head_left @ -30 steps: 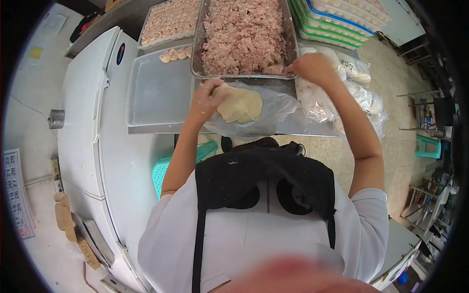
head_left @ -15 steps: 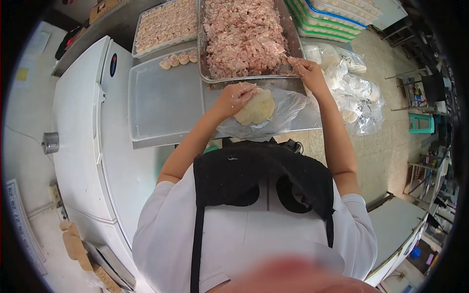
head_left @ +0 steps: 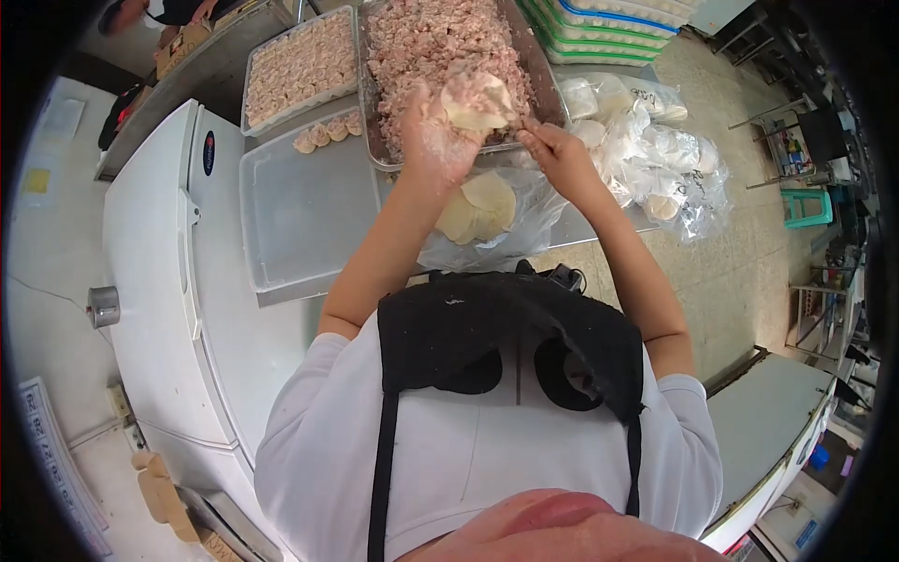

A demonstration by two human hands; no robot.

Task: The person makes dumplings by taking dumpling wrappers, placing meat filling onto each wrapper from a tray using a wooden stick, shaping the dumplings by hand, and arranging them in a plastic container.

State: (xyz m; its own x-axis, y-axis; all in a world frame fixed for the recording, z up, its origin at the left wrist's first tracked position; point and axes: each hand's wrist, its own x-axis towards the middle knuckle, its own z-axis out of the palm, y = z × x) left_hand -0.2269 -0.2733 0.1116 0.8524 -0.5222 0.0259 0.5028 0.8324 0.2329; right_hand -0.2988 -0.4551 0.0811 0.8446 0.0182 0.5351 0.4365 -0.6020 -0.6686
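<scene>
Though open, left hand (head_left: 438,142) beneath wrapper (head_left: 479,120).

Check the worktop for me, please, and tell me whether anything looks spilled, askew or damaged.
Nothing looks clearly spilled or damaged. Slightly askew is the stack of pale round wrappers: its sheets lie fanned unevenly on crumpled plastic instead of squared up, though that seems harmless.

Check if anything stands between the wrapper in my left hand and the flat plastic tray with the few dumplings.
Yes: your left hand itself lies on that side of the wrapper, and the left wall of the metal pan stands between it and the plastic tray.
</scene>
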